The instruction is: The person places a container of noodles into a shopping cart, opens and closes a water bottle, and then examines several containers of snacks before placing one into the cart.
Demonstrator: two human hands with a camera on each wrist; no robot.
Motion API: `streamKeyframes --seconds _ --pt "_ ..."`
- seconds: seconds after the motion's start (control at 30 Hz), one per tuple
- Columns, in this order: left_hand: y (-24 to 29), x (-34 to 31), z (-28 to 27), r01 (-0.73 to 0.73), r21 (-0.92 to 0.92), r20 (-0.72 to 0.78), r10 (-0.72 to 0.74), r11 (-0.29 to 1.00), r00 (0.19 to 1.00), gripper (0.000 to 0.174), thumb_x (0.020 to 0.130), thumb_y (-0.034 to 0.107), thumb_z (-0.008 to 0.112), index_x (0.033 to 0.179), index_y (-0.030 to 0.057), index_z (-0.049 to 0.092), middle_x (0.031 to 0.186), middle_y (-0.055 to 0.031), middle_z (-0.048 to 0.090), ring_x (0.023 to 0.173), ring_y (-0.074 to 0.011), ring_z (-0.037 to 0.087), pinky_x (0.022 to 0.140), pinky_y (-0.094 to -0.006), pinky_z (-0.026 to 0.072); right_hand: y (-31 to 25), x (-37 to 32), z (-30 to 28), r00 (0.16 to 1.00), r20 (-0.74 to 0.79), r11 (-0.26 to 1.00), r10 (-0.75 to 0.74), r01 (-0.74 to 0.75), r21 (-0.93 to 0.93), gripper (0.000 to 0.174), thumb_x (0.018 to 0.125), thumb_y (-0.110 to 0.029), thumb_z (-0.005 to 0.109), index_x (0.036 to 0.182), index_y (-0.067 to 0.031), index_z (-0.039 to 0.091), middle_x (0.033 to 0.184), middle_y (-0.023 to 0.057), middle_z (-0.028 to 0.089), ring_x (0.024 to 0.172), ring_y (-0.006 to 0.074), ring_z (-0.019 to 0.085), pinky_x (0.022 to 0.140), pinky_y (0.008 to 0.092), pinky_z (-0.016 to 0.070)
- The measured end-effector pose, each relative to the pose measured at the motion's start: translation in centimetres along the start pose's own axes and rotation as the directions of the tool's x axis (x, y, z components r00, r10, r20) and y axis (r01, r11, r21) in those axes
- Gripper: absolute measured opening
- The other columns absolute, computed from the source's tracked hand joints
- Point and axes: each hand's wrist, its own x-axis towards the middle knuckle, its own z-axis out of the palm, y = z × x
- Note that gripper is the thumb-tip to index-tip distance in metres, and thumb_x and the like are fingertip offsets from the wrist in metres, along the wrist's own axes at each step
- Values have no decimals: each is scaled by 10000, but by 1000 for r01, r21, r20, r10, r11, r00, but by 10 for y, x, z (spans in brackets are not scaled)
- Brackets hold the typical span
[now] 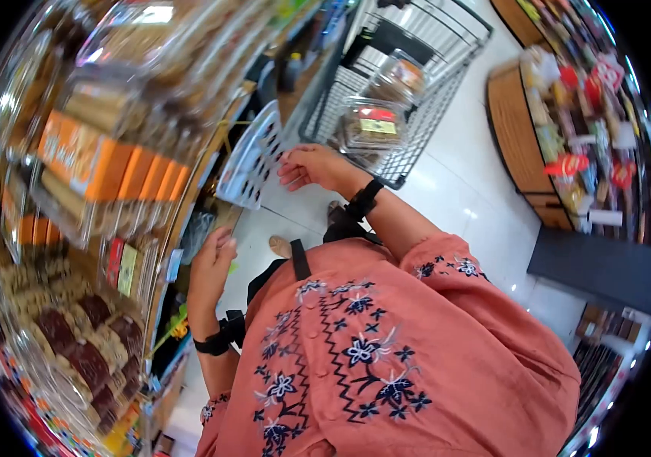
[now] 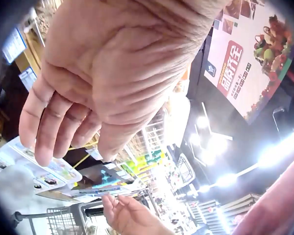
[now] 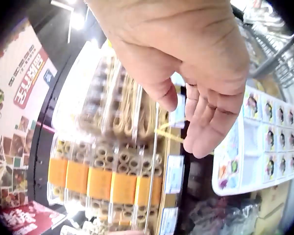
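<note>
Both hands are in the air beside the shelf, holding nothing. My left hand (image 1: 212,266) is near the shelf edge, its fingers loosely bent in the left wrist view. Farther forward, my right hand (image 1: 316,167) has relaxed fingers, close to a white panel (image 1: 253,156) with rows of small pictures. That panel hangs by a yellow strap (image 3: 169,134) at the shelf front. Clear boxes of rolled snacks with orange bands (image 3: 100,183) stand in a row on the shelf. Beyond the right hand, a clear tub with a red and yellow label (image 1: 375,126) lies in the shopping cart (image 1: 436,107).
Another clear tub (image 1: 401,76) is in the cart. Packs of light and dark brown snacks (image 1: 74,335) fill the near shelf, with price tags (image 3: 174,174) along its edge. A curved wooden display stand (image 1: 516,129) and a dark low platform (image 1: 596,263) are across the aisle.
</note>
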Motion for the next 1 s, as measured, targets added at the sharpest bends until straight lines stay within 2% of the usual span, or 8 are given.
streamKeyframes --seconds 0.1,0.17,0.3,0.43,0.53,0.7,0.8,1.0 --pt "36 16 10 -20 -67 1 20 998 1000 426 987 268 589 1324 8 566 1089 -115 680 941 -156 658 837 -301 516 -2 -12 -73 982 -183 990 -43 67 126 253 965 -211 603 1090 9 589 1021 160 668 873 265 689 804 410 599" --pt "55 32 22 -17 -104 -24 14 994 1000 435 998 281 564 1334 6 564 1107 -101 671 946 -147 652 837 -295 509 5 -13 -128 959 -282 963 30 48 266 263 977 -197 572 1122 22 563 1055 168 645 933 281 671 835 423 596" --pt "80 57 48 -18 2 50 18 1000 999 504 1013 349 559 1383 9 525 1164 -87 666 948 -126 641 805 -274 501 23 -32 -197 861 -501 926 86 115 358 345 980 -175 521 1252 32 480 1107 200 609 962 318 662 837 464 609" --pt "101 68 83 -15 10 84 14 1000 996 491 1014 328 564 1380 3 529 1170 -97 669 961 -141 645 804 -279 502 40 -35 -244 834 -542 916 103 133 379 374 993 -166 478 1301 39 426 1145 237 569 1001 360 658 856 497 609" --pt "117 70 103 14 0 94 -14 1000 995 478 1012 312 575 1372 1 537 1167 -95 665 956 -144 649 812 -278 502 52 -28 -269 824 -549 895 143 129 427 409 1003 -210 513 1309 47 422 1189 230 545 1069 362 632 902 479 597" --pt "126 74 116 48 0 73 -48 999 996 467 1009 307 588 1357 -3 551 1166 -82 654 952 -133 653 809 -264 501 66 -9 -291 813 -556 868 174 140 477 395 974 -170 523 1293 43 427 1175 241 550 1077 372 629 898 479 603" --pt "128 72 119 55 47 47 -57 997 997 469 1017 312 571 1361 -5 545 1178 -118 664 962 -148 650 796 -291 508 63 -5 -290 812 -551 843 193 150 517 358 948 -121 527 1258 42 447 1142 217 556 1050 363 630 884 481 610" --pt "132 71 132 71 87 65 -77 994 995 459 1020 298 576 1367 0 546 1169 -88 656 965 -145 662 800 -267 506 73 10 -299 780 -593 815 198 205 542 280 914 -68 540 1172 31 498 1046 160 556 955 314 633 847 487 622"
